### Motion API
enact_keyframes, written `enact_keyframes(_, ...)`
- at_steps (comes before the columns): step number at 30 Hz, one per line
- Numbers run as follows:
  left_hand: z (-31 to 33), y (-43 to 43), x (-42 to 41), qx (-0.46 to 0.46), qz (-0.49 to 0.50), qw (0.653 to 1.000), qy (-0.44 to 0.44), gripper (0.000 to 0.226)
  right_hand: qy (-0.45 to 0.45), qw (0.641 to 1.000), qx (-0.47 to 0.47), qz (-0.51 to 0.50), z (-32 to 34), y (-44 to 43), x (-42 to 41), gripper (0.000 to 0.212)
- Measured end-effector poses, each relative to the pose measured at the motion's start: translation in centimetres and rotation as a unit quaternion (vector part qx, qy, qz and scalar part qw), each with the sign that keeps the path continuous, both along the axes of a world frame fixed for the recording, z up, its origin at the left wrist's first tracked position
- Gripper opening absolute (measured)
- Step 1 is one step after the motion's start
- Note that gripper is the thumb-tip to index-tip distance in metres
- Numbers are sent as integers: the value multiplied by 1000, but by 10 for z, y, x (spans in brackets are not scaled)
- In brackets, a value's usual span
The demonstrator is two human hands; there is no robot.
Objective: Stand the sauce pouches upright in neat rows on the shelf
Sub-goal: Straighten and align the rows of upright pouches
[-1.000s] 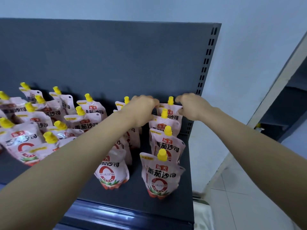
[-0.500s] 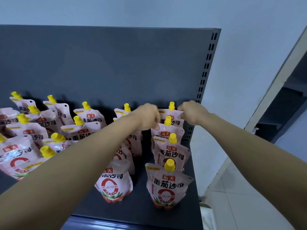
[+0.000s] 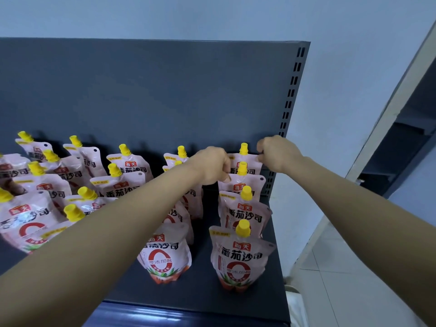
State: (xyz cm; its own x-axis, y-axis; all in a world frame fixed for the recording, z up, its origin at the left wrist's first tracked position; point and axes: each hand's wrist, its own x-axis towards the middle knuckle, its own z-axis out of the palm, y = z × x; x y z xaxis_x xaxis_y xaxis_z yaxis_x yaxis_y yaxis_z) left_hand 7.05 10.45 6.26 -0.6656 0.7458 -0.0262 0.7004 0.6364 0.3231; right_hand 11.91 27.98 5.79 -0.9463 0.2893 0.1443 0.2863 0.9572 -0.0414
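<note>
Both hands' fingers (image 3: 259, 157) pinch the rearmost pouch (image 3: 245, 162) against the back panel (image 3: 153, 95), beside the shelf's (image 3: 207, 300) right edge.

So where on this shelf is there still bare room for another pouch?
Bare shelf shows along the front edge, and in the lane between the rightmost row and its neighbour row. The left pouches are crowded. Both hands occupy the back right corner.

Both hands pinch the rearmost pouch (image 3: 245, 161) upright.
</note>
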Motion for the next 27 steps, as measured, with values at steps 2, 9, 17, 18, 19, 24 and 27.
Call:
enact_keyframes(2,8,-6,5,30,3,1000,9,16,30,999,-11,8,10,-3,7,16)
enact_keyframes(9,35,-34,32,113,-24,993,-19,13,-20,984,-153,92,33,-24,38,25)
enact_keyframes(17,32,-60,66,-35,-128,984,-119,33,-156,953,-240,104,37,-49,65,16)
enact_keyframes(18,31,-62,69,-54,-137,980,-136,37,-147,954,-237,106,37,-51,68,18)
enact_keyframes(19,30,-64,71,-69,-146,975,-152,37,-145,955,-234,108,38,-54,71,18)
enact_keyframes(24,6,-61,81,-110,-189,971,-101,17,-220,949,-203,103,25,-66,78,20)
enact_keyframes(27,-7,-57,85,-85,-182,977,-72,18,-174,966,-168,86,7,-69,76,17)
